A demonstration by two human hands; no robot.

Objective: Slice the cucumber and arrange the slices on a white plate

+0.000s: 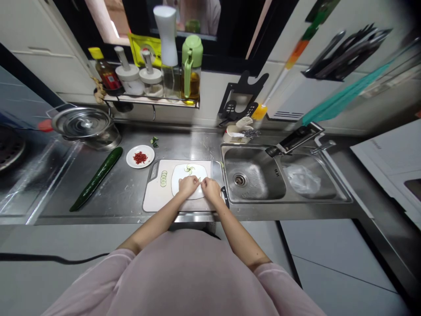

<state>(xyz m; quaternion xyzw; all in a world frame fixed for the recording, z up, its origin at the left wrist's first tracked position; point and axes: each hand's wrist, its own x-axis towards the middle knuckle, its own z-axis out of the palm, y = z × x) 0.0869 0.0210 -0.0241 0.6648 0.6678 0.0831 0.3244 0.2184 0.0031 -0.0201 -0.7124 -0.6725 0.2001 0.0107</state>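
A white plate lies on a pale cutting board at the counter's front edge. Both hands rest over the plate's near side. My left hand and my right hand have their fingers curled and pinched together over small cucumber slices; what each one holds is too small to make out. A few cucumber slices sit arranged at the plate's far side. More slices lie in a row on the board to the left. A black knife handle shows by my right wrist.
A whole cucumber lies on the steel counter at left, beside a small dish of red chilli. A lidded pot stands behind. The sink is right of the board. Bottles fill a rack at the back.
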